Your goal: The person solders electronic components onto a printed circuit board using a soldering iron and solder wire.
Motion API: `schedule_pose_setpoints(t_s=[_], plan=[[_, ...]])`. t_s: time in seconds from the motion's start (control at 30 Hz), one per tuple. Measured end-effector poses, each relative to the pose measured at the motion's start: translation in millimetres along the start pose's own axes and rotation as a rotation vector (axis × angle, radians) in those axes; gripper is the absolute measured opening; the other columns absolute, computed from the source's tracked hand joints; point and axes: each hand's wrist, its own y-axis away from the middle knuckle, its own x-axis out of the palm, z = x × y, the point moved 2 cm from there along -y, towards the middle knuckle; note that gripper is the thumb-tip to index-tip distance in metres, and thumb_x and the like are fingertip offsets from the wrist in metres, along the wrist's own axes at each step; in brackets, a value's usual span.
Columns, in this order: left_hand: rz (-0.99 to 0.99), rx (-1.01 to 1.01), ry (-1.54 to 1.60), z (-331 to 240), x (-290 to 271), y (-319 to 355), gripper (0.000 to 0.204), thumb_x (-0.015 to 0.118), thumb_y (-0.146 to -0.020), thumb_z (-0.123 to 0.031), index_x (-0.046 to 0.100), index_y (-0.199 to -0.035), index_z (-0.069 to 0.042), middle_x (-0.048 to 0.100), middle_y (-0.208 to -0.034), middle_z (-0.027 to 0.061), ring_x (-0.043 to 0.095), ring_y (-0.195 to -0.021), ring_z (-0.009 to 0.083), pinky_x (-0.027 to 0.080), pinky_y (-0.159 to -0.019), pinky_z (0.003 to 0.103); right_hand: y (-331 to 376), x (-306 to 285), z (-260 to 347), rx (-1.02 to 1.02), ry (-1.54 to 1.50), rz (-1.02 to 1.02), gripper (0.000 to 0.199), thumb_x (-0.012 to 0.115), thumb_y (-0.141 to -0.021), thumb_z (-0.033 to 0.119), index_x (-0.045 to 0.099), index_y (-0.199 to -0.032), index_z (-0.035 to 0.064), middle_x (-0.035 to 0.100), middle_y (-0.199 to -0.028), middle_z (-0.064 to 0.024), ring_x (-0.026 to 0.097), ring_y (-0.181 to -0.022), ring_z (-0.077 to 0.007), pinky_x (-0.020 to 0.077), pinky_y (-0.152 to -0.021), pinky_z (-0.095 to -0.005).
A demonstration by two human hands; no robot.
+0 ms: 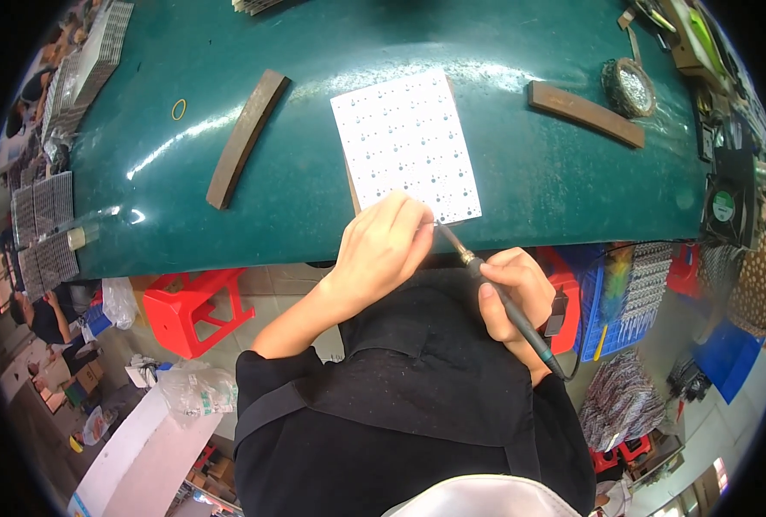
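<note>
A white panel (404,142) with rows of dark dots lies mid-length on the green desk (314,215), its lower end by the near edge, probably so the fine work sits close to the body. Brown material shows beneath its sides, perhaps a raising support. The right hand (521,289) has its fingers clamped on the soldering iron (531,334) like a pen, slanting the tip toward the panel's lower end, likely for control. The left hand (383,237) bends over that end, fingers bunched together, seemingly to steady the panel or feed something fine; I cannot tell what they pinch. Brown bars lie on either side, one toward the desk's left edge (247,142), another toward its right (585,114), beside a round roll (631,88), presumably within reach. Near the right edge, a dark device (745,189) bears a round green label (723,206), its print too small to read; the panel shows no legible writing.
</note>
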Motion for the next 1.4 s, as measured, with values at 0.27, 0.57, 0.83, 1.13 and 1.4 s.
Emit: schedule_pose_setpoints(t_s=[0.27,0.57,0.83,1.13,1.4], plan=[[-0.068,-0.184,0.208,3,-19,4,0.013,0.069,-0.085,-0.004,0.062,-0.096,-0.006,0.059,-0.086,0.0068,0.064,-0.067,0.0176,0.05,-0.058,0.031,-29,-52,-21,0.05,0.267,-0.174,0.019,0.065,-0.083,0.006,0.066,-0.101,0.0004,0.063,-0.089,-0.0108,0.061,-0.08,-0.0207,0.0491,-0.073,-0.0327],[-0.228,-0.158,0.256,7,-9,4,0.012,0.069,-0.083,0.001,0.061,-0.092,-0.004,0.054,-0.081,0.0039,0.05,-0.065,0.0125,0.043,-0.057,0.025,-73,-88,-58,0.096,0.423,-0.419,0.021,0.066,-0.088,0.001,0.066,-0.109,0.0003,0.06,-0.094,-0.0053,0.055,-0.08,-0.0115,0.0446,-0.072,-0.024],[-0.142,-0.111,0.156,7,-1,4,0.013,0.07,-0.08,0.0,0.061,-0.088,-0.005,0.057,-0.08,0.0056,0.055,-0.065,0.0172,0.047,-0.057,0.029,-10,3,-6,-0.195,-0.021,-0.064,0.015,0.063,-0.07,-0.003,0.061,-0.085,-0.0075,0.058,-0.063,-0.0118,0.057,-0.052,-0.0229,0.0482,-0.049,-0.0321],[-0.096,-0.097,0.07,7,0,2,0.014,0.07,-0.08,-0.006,0.06,-0.089,-0.009,0.059,-0.081,0.0044,0.063,-0.066,0.0199,0.05,-0.057,0.032,-9,10,-3,-0.104,0.048,-0.008,0.018,0.063,-0.066,-0.003,0.061,-0.084,-0.0064,0.06,-0.063,-0.0116,0.059,-0.051,-0.0231,0.0473,-0.048,-0.0312],[-0.129,-0.134,0.132,9,-1,4,0.015,0.069,-0.081,-0.005,0.059,-0.092,-0.007,0.059,-0.083,0.0075,0.063,-0.067,0.023,0.052,-0.058,0.034,-14,9,3,-0.227,0.11,-0.017,0.019,0.064,-0.067,-0.003,0.062,-0.085,-0.0048,0.058,-0.062,-0.0104,0.058,-0.051,-0.0233,0.0468,-0.047,-0.0313]])
